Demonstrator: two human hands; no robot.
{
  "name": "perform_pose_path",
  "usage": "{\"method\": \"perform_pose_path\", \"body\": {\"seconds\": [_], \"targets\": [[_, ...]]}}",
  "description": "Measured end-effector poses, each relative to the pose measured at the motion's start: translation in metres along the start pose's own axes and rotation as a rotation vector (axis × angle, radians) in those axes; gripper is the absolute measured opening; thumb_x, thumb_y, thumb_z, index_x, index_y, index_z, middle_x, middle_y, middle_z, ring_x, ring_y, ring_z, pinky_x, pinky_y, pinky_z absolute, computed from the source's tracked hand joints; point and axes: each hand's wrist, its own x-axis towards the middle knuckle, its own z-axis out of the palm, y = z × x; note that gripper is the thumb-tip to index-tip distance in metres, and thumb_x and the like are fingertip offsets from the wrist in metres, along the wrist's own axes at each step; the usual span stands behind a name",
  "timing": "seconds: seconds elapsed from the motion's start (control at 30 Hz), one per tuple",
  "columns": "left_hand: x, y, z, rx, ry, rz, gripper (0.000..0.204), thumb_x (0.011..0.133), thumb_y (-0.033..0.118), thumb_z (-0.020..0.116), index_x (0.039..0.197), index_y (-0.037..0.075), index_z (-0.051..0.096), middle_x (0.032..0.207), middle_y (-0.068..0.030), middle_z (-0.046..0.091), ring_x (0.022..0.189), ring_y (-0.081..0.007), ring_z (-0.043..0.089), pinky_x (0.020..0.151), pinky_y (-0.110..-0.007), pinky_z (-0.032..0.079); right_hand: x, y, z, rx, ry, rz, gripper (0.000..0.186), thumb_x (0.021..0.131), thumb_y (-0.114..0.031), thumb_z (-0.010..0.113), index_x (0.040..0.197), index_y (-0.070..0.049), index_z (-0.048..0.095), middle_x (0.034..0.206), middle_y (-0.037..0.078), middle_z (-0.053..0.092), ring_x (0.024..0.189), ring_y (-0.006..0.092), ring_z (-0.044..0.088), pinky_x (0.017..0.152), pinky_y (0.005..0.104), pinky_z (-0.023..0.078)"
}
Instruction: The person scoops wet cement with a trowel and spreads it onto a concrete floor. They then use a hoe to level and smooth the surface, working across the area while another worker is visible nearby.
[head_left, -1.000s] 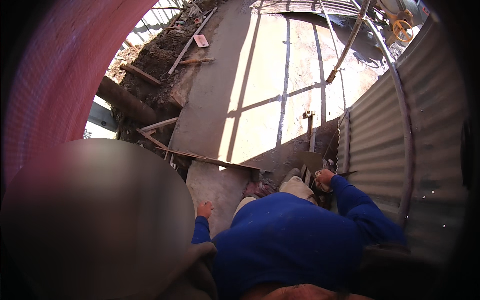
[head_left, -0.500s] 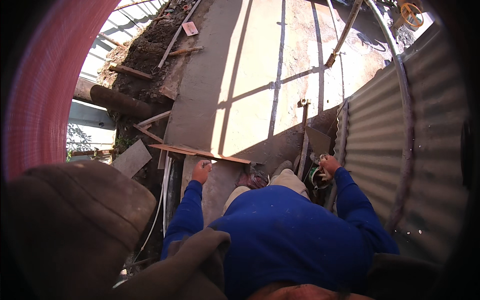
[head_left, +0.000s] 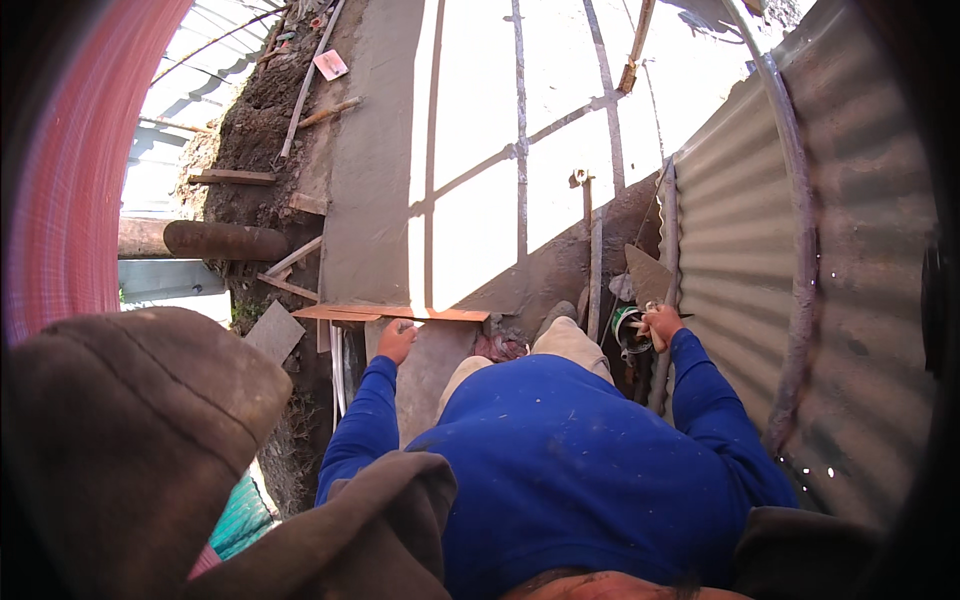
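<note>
My right hand (head_left: pixel 662 326) is closed round the handle of a pointed trowel (head_left: pixel 648 274), its flat blade tipped up beside the metal sheeting. Right under that hand stands a small bucket (head_left: pixel 617 328) with dark contents. On the other side, my left hand (head_left: pixel 396 343) is curled above a grey slab; whether anything is inside its fingers is hidden. Just beyond the left hand lies a thin reddish-brown board (head_left: pixel 440 314), across the near edge of the smooth grey concrete surface (head_left: pixel 370 190).
Corrugated metal sheeting (head_left: pixel 850 270) with a bent pole walls the right side. An upright wooden stake (head_left: pixel 596 255) stands left of the bucket. Along the left lie dirt, a thick pipe (head_left: pixel 225 241), wood pieces and a pink square plate (head_left: pixel 330 66). Crumpled reddish material (head_left: pixel 500 346) lies by my feet.
The view has shifted, so the surroundings sit further left and slightly higher. The trowel blade is tilted more upright in my right hand. My left hand stays curled near the board.
</note>
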Motion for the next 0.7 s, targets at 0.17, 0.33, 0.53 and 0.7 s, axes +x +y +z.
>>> {"method": "perform_pose_path", "body": {"seconds": [0.17, 0.33, 0.53, 0.7], "targets": [[0.020, 0.030, 0.013, -0.012, -0.016, 0.105, 0.030, 0.101, 0.014, 0.067, 0.125, -0.004, 0.067, 0.115, -0.0133, 0.074, 0.099, -0.0194, 0.073, 0.089, -0.034, 0.059, 0.002, 0.011, -0.015, -0.063, -0.059, 0.037, 0.020, 0.094, -0.009, 0.070, 0.104, 0.007, 0.066, 0.079, 0.017, 0.073, 0.063, 0.0242, 0.070, 0.058, 0.0388, 0.057], [0.039, 0.057, 0.028, 0.028, -0.018, 0.158, 0.033, 0.097, 0.022, 0.072, 0.118, -0.003, 0.071, 0.110, -0.0151, 0.077, 0.100, -0.0215, 0.073, 0.091, -0.036, 0.058, -0.006, -0.001, -0.032, -0.042, -0.036, -0.067, 0.018, 0.093, -0.010, 0.070, 0.102, 0.006, 0.066, 0.078, 0.015, 0.072, 0.065, 0.0234, 0.070, 0.061, 0.0377, 0.058], [0.055, 0.081, 0.042, 0.190, -0.050, 0.226, 0.035, 0.097, 0.027, 0.072, 0.119, 0.000, 0.072, 0.110, -0.0148, 0.078, 0.101, -0.0231, 0.074, 0.092, -0.038, 0.058, -0.034, -0.012, -0.050, 0.070, 0.001, -0.194, 0.018, 0.096, -0.011, 0.065, 0.106, 0.004, 0.061, 0.085, 0.015, 0.073, 0.067, 0.0219, 0.069, 0.065, 0.0360, 0.059], [0.069, 0.125, 0.057, 0.341, -0.091, 0.219, 0.045, 0.095, 0.035, 0.073, 0.119, -0.003, 0.069, 0.110, -0.0180, 0.076, 0.100, -0.0270, 0.074, 0.091, -0.041, 0.057, -0.057, 0.018, -0.054, 0.122, 0.086, -0.178, 0.022, 0.097, -0.012, 0.066, 0.111, 0.003, 0.061, 0.085, 0.014, 0.073, 0.067, 0.0206, 0.069, 0.064, 0.0356, 0.058]]}}
